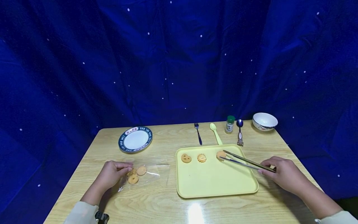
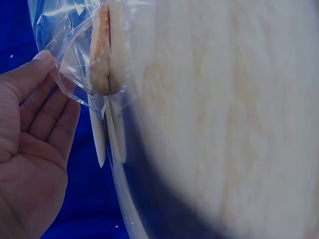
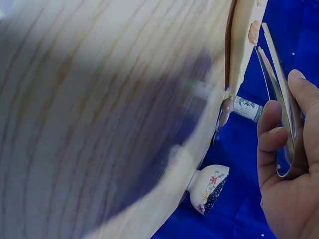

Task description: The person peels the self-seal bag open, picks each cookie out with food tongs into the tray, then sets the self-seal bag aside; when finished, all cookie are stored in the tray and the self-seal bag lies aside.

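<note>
With thumb and fingers my left hand (image 1: 114, 173) pinches the edge of a clear plastic bag (image 1: 155, 175). Several cookies (image 1: 133, 179) lie inside the bag, and the left wrist view shows them edge-on (image 2: 107, 59). My right hand (image 1: 283, 174) holds metal tongs (image 1: 249, 161), fingers wrapped round their bent end (image 3: 286, 149). The tong tips are spread at a round cookie (image 1: 221, 155) in the upper right of the yellow tray (image 1: 216, 183). Left of it on the tray are a scalloped cookie (image 1: 201, 158) and a pretzel-shaped cookie (image 1: 186, 158).
A blue-rimmed plate (image 1: 135, 140) stands at the back left. Behind the tray lie a fork (image 1: 198, 134), a pale yellow spoon (image 1: 216, 133) and a dark-bowled spoon (image 1: 240, 133), with a green-capped jar (image 1: 229, 125) between the spoons. A white bowl (image 1: 264, 121) sits at the back right corner.
</note>
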Tool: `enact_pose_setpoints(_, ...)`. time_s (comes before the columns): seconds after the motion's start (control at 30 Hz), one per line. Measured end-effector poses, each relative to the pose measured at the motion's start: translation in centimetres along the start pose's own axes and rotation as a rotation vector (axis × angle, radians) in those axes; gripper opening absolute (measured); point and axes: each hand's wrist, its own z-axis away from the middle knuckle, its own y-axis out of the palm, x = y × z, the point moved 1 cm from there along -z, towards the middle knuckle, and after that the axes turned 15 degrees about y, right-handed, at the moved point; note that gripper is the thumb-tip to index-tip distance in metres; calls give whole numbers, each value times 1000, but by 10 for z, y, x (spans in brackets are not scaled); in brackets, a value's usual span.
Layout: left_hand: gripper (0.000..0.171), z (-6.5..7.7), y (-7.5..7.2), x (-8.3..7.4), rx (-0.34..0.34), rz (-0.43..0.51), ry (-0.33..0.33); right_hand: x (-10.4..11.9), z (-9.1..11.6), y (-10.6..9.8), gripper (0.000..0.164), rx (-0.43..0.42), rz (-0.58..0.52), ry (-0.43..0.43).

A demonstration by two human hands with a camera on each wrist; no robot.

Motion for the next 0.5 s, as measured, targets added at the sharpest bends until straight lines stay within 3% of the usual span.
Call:
enact_pose_setpoints(0.23,17,0,0,0,2,-5,1,15,-7,1,20,12,-62,-18)
enact_pose_setpoints(0.5,16,-2,1,2,-4,-1,17,75,-25,28,14,195,-183,-89)
